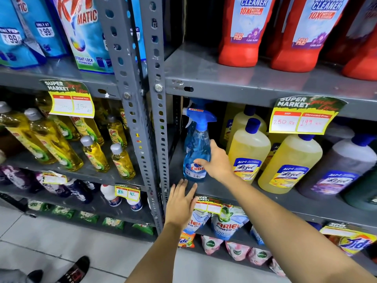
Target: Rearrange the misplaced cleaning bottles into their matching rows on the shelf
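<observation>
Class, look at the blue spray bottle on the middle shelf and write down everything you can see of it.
The spray bottle is clear plastic holding blue liquid, with a blue trigger head pointing left and a Colin label low on its front. It stands upright at the left end of the grey shelf, beside the yellow Lizol bottles. The right hand wraps its lower right side. The left hand hovers open just below, apparently not touching it.

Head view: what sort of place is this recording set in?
Most likely a supermarket's cleaning-products aisle. Grey slotted metal shelving carries "Super Market" price tags with handwritten rupee prices, and rows of identical stock, such as the yellow Lizol bottles beside a blue Colin spray bottle.
</observation>
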A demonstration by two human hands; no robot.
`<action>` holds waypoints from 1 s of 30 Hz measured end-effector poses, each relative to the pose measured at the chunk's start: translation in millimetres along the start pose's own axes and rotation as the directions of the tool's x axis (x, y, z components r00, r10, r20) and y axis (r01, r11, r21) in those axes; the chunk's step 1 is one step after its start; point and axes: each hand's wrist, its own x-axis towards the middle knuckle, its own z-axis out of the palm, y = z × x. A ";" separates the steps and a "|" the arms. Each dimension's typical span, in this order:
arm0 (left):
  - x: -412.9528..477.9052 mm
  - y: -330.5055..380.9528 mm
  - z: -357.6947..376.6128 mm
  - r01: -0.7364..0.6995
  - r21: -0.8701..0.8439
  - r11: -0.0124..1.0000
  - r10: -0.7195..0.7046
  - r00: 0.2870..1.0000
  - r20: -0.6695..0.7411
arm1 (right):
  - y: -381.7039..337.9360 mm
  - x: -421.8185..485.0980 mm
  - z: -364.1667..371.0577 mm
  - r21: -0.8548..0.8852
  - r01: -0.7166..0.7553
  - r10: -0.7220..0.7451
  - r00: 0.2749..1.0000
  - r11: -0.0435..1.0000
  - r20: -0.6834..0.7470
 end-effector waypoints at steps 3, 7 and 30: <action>0.2 0.1 1.1 -0.005 -0.001 1.000 0.005 1.000 -0.017 | -0.8 -0.5 -0.1 0.013 -0.006 0.006 1.000 1.000 0.002; 1.3 1.3 0.4 -0.012 0.005 1.000 0.012 1.000 -0.023 | -0.2 0.0 -1.8 0.036 0.003 -0.003 1.000 0.999 0.009; -1.0 4.4 -5.4 -0.035 0.085 0.996 0.031 0.998 0.046 | 9.9 -10.0 0.9 0.147 0.006 -0.008 1.000 0.989 0.016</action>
